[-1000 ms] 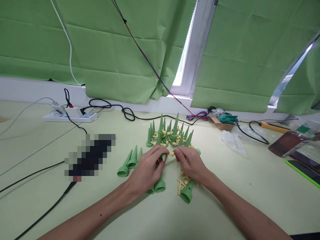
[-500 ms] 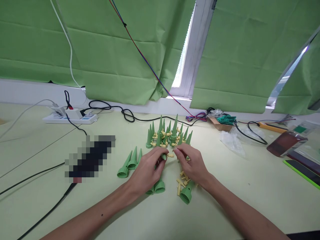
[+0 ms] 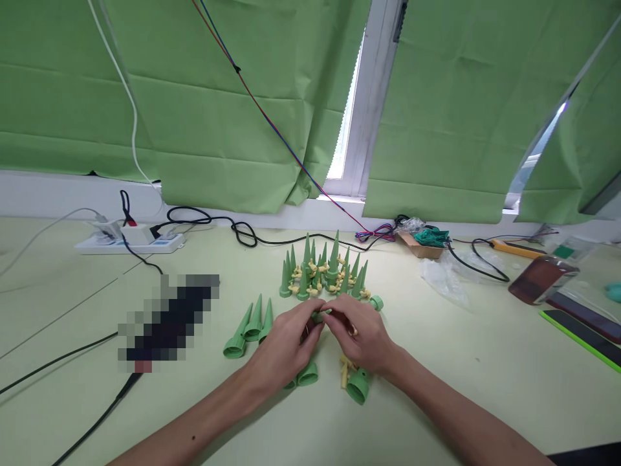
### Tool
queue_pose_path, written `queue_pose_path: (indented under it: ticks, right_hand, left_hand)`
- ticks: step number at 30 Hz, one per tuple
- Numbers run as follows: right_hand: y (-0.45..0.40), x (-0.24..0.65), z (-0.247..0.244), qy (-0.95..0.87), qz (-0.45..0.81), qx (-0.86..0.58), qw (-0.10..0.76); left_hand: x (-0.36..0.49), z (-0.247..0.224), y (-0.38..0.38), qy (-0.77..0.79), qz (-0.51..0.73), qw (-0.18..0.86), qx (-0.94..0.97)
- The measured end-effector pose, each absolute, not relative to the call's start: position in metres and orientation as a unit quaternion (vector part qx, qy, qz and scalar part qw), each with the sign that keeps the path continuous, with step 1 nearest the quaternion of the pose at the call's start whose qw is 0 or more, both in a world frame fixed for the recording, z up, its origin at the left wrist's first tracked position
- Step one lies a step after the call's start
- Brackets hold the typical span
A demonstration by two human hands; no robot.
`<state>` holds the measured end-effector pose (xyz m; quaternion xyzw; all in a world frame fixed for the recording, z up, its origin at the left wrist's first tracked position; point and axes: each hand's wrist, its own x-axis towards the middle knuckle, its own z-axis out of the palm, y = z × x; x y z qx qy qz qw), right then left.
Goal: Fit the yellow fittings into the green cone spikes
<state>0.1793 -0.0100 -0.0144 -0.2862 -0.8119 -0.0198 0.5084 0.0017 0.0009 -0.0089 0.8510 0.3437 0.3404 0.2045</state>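
Note:
My left hand (image 3: 292,331) is closed around a green plastic plant-watering spike (image 3: 318,316), mostly covered by its fingers. Against it, my right hand (image 3: 363,330) is pinched at the same spike; whatever lies between its fingertips is hidden. Just beyond both hands stands a cluster of upright green spikes (image 3: 334,260) with small pale-yellow valves (image 3: 314,285) on them. Several bare spikes (image 3: 253,331) sit left of my left hand, and others (image 3: 307,373) lie partly under it. Below my right hand are loose yellow valves (image 3: 345,375) and one more spike (image 3: 358,387).
A white power strip (image 3: 130,241) and black cables lie at the back left, a pixelated dark object (image 3: 169,320) nearer. On the right are a small cardboard box (image 3: 421,246), clear plastic bags (image 3: 444,278), a reddish-brown bottle (image 3: 541,279) and a green-edged phone (image 3: 582,338).
My right hand has moved left and closed in against my left hand. The yellow valve that showed at the held spike is now covered. The view has shifted slightly.

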Motion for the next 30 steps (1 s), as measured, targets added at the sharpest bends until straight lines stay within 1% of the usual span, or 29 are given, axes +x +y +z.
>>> queue_pose_path:
  ticks: [4,7,10,14,19,23,30]
  right_hand:
    - [-0.008,0.182,-0.010,-0.784,-0.002,-0.330,0.526]
    - [-0.003,0.186,0.001,-0.737,0.041,-0.413,0.534]
    - [0.008,0.189,0.010,-0.713,0.095,-0.478,0.505]
    - [0.024,0.190,0.013,-0.734,0.082,-0.503,0.449]
    - [0.039,0.185,0.009,-0.757,0.047,-0.507,0.409]
    - [0.047,0.183,0.004,-0.763,0.030,-0.513,0.393]
    - [0.046,0.187,0.003,-0.754,0.045,-0.527,0.390]
  left_hand:
    - [0.002,-0.008,-0.002,0.329,0.382,0.186,0.844]
    - [0.002,-0.006,-0.003,0.329,0.425,0.166,0.827]
    - [0.002,-0.004,-0.002,0.338,0.435,0.135,0.824]
    - [0.001,-0.005,0.001,0.373,0.420,0.097,0.822]
    - [-0.003,-0.006,0.006,0.449,0.371,0.098,0.807]
    - [-0.005,-0.004,0.008,0.503,0.320,0.096,0.797]
    - [-0.005,-0.002,0.009,0.515,0.301,0.103,0.796]
